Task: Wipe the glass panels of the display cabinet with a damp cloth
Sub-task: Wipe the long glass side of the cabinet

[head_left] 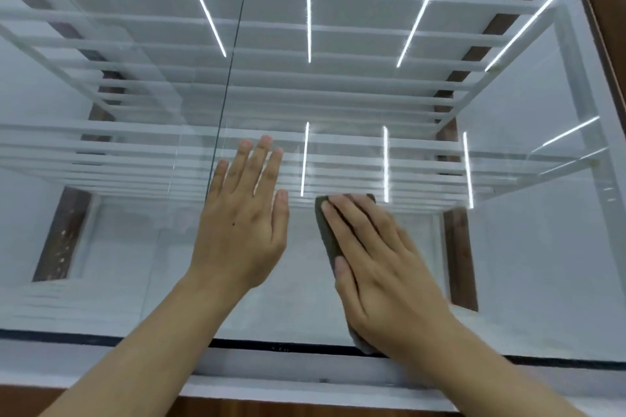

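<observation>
The display cabinet's glass panel (423,247) fills the view, with a second panel (111,230) left of a dark vertical seam. My left hand (242,217) lies flat on the glass just right of that seam, fingers straight and slightly spread. To its right, my right hand (376,261) presses a dark grey cloth (327,230) flat against the same panel. The cloth shows past the fingertips and along the thumb side; the rest is hidden under the palm.
White shelves (338,85) stacked inside the cabinet show through the glass, with bright strip-light reflections. A brown wooden frame (603,10) runs down the right side. A black strip (305,347) and a white ledge (288,382) border the panel's bottom edge.
</observation>
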